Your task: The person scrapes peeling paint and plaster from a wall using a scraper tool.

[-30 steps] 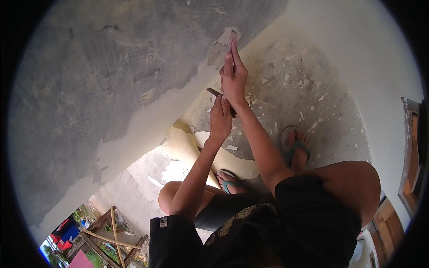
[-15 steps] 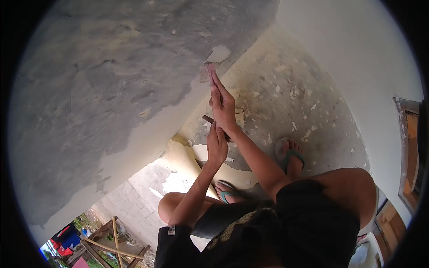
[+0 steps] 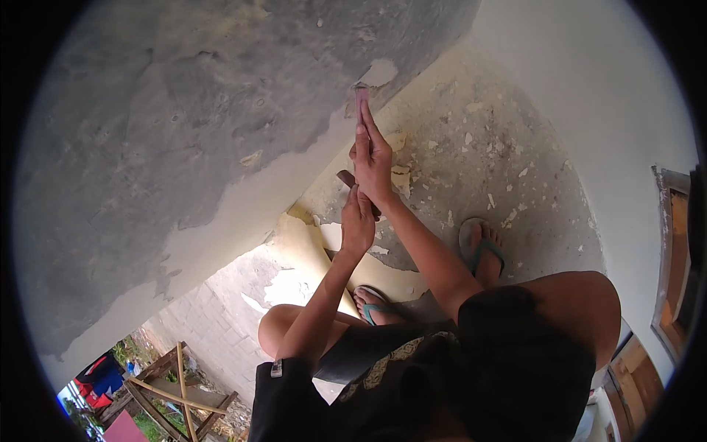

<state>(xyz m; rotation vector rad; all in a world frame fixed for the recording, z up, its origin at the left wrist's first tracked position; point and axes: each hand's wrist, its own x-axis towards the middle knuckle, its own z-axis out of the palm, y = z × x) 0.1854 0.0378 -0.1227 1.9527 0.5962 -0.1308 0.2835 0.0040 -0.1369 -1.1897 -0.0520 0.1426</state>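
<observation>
My right hand point(image 3: 373, 163) is closed around a flat scraper point(image 3: 361, 102), its index finger stretched along the pinkish blade. The blade tip meets the grey wall point(image 3: 221, 118) just beside a pale patch of paint point(image 3: 380, 72). Just below, my left hand point(image 3: 358, 222) is closed on a short brown bar point(image 3: 346, 178) that sticks out on both sides of its fingers, close to the heel of my right hand. Whether this bar joins the scraper cannot be made out.
Paint flakes point(image 3: 508, 219) litter the concrete floor point(image 3: 545, 228) by my sandalled feet point(image 3: 482, 250). A large peeled paint sheet point(image 3: 313, 258) lies below my left hand. A white wall point(image 3: 582, 96) rises at right. Outside, a wooden frame point(image 3: 177, 398) stands at lower left.
In the view, the wall, hands and scraper have shifted slightly up and to the right. The scraper tip stays beside the pale patch, and both hands keep their grip.
</observation>
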